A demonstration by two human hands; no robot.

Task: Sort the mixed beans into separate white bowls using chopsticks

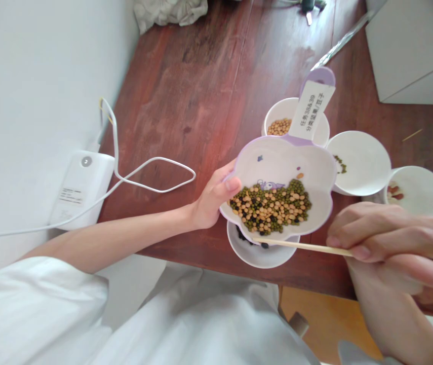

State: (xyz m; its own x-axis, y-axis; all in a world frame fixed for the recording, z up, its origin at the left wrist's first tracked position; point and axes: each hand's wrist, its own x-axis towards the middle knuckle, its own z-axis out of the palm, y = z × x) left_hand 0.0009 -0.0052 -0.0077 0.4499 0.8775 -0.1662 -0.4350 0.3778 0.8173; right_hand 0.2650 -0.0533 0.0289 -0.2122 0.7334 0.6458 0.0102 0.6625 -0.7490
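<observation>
Positions on the Table (186,101)

The handled dish (284,159) is in the middle, and mixed beans (273,208) lie in its near part. The left hand (216,195) is at its left rim; on its right is the right hand (387,243), with a chopstick (307,246) reaching to the near edge. Behind the dish stands a first bowl (279,110), before it a second bowl (264,259), both partly hidden by it. Further right are a third bowl (368,162) and a fourth bowl (427,190). A cable (115,142) lies at the left, a box (414,45) at the back right.

Table (189,101) lies open far left — white bowls (364,165) obstruct the right.
</observation>
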